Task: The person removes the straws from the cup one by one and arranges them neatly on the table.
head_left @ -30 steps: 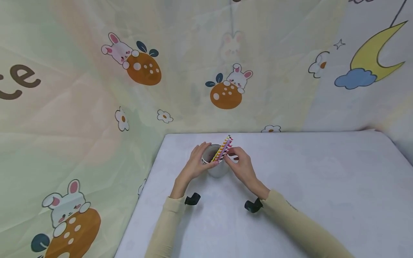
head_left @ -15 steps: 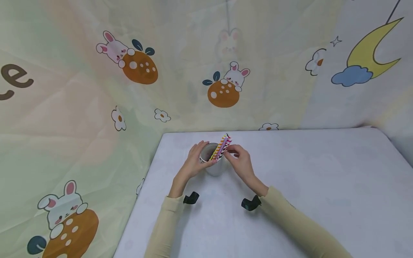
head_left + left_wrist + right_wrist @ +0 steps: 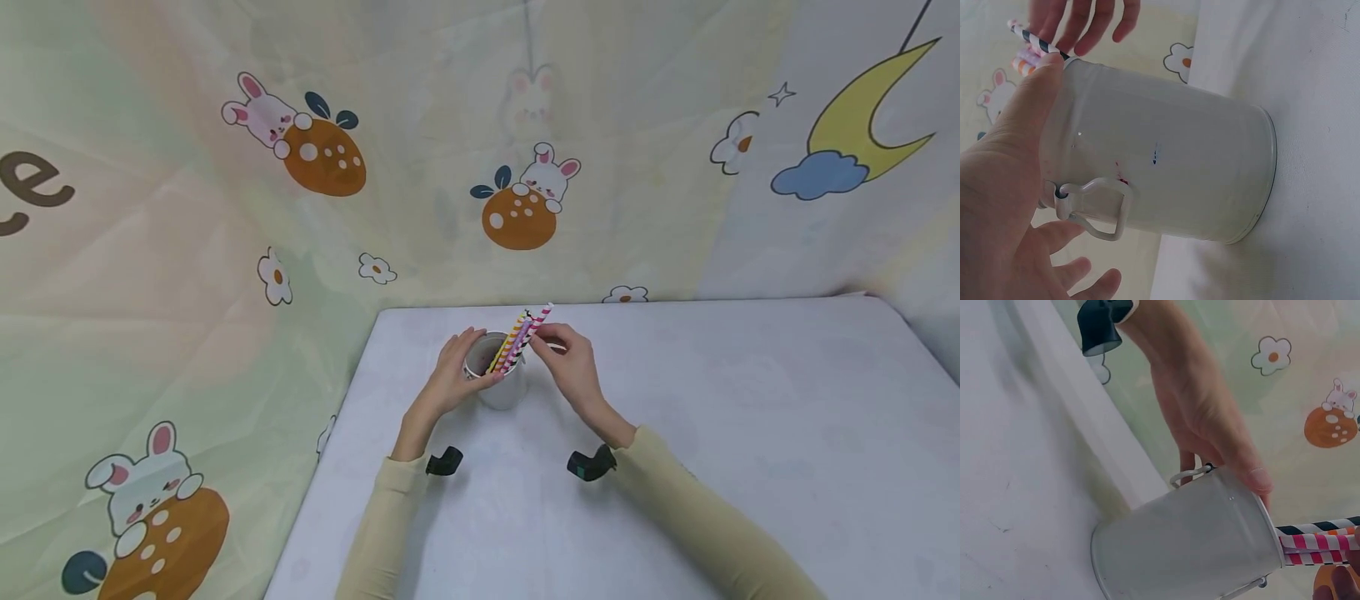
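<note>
A small white metal pail (image 3: 501, 397) stands upright on the table, with a wire handle loop (image 3: 1113, 206) on its side. Several striped paper straws (image 3: 510, 350) lean out over its rim, in yellow, orange, purple, black and pink with white. My left hand (image 3: 450, 379) grips the pail's rim, thumb on the near side and fingers round the far side. With thumb and fingers, my right hand (image 3: 573, 367) pinches a pink-and-white straw (image 3: 544, 312) at the pail's right. Its top stands higher than the others, and its lower end is hidden among them.
The white-covered table (image 3: 712, 417) reaches to the right and towards me. Behind and to the left hangs a cloth backdrop (image 3: 420, 167) printed with rabbits, flowers and a moon. A dark wrist camera mount (image 3: 591, 463) sticks out below each hand.
My right hand has moved slightly up and right, and one pink-and-white straw has risen above the bunch. The left hand stays on the pail; the head view has shifted a little.
</note>
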`<state>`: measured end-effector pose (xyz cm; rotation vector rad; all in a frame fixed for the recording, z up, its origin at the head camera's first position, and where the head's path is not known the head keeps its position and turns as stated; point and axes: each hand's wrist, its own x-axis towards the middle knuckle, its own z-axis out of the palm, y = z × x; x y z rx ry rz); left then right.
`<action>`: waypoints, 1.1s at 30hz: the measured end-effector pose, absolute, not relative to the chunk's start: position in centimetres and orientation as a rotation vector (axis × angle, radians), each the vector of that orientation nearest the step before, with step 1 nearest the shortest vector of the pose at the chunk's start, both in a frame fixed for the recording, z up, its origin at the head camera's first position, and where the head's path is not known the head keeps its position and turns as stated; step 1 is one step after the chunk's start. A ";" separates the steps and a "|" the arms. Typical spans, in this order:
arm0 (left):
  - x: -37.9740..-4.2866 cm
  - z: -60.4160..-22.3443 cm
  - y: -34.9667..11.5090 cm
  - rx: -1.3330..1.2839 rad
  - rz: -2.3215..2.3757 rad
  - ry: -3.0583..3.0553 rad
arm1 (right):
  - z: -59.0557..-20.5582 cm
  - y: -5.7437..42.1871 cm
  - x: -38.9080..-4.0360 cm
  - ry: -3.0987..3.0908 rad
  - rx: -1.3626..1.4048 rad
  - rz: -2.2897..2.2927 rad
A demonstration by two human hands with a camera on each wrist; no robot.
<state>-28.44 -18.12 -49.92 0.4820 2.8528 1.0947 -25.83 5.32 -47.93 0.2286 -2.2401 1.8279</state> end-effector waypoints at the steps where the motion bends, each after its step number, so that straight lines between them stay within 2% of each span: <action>1: -28.4 -49.9 -18.1 0.480 1.095 2.848 | -47.8 5.4 -25.9 -2.230 0.228 1.837; 13: -28.8 -50.0 -18.5 0.468 1.106 2.843 | -46.0 6.4 -26.7 -2.150 0.195 1.921; 23: -28.8 -49.9 -18.2 0.464 1.096 2.826 | -42.5 7.5 -24.8 -2.069 0.191 1.886; 33: -28.8 -49.8 -18.2 0.483 1.106 2.826 | -41.5 9.2 -25.0 -1.911 0.186 1.945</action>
